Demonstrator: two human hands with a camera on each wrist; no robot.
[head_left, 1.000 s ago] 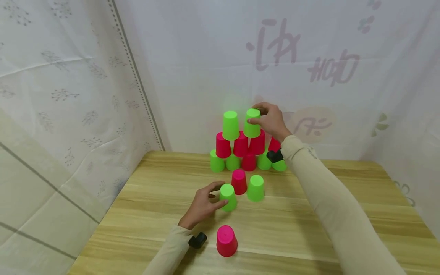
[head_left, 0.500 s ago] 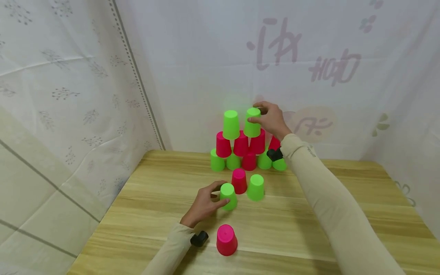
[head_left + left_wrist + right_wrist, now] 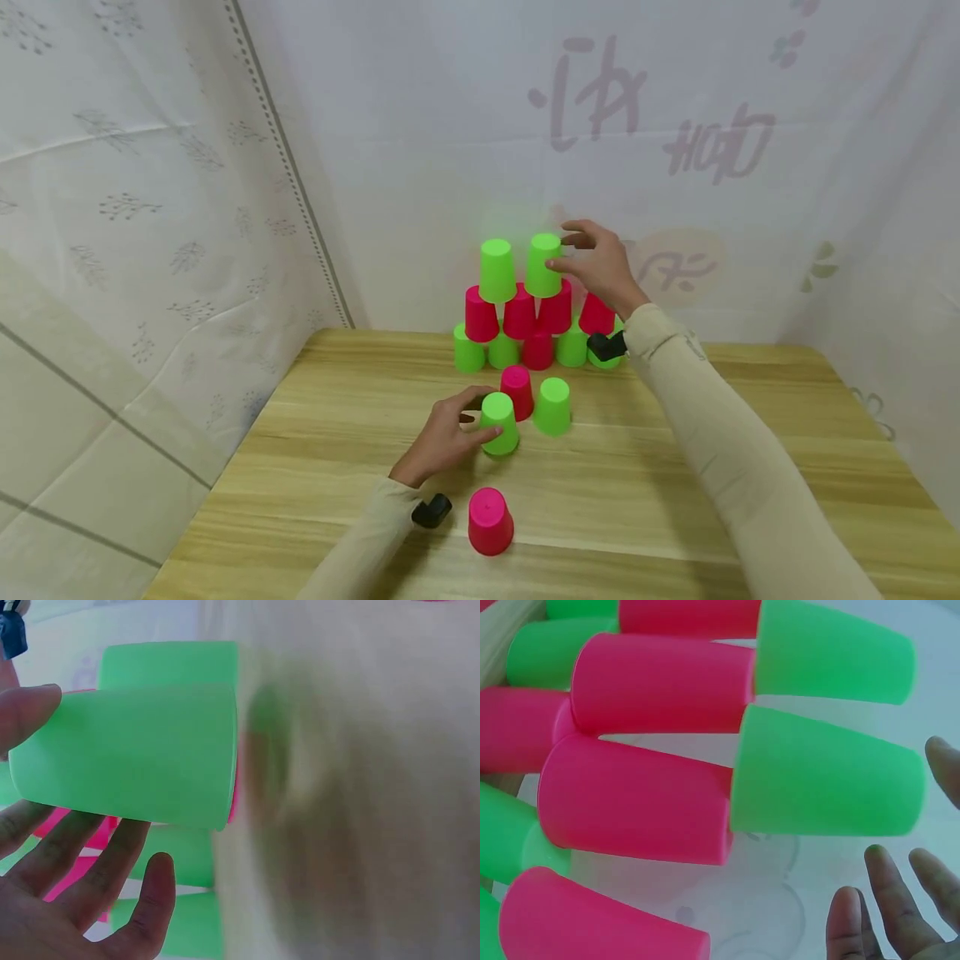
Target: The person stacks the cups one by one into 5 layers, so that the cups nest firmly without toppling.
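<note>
My left hand (image 3: 441, 437) holds an upside-down green plastic cup (image 3: 497, 415) between thumb and fingers. In the left wrist view this green cup (image 3: 127, 754) has its rim just off the tabletop, a shadow beside it. Beyond stands a tiered stack of upside-down cups: green and pink at the bottom, pink cups (image 3: 521, 312) in the middle, two green cups on top. My right hand (image 3: 602, 262) is beside the right top green cup (image 3: 543, 265), fingers spread. The right wrist view shows a gap between the fingers (image 3: 889, 892) and that green cup (image 3: 825, 776).
On the wooden table (image 3: 360, 400), a pink cup (image 3: 517, 392) and a green cup (image 3: 552, 407) stand before the stack. Another pink cup (image 3: 491, 523) is nearer the front. A printed curtain (image 3: 420, 167) hangs right behind the stack.
My right hand has let go of the top green cup and drawn back slightly to the right. The left hand has raised its green cup a little. The view has shifted slightly.
</note>
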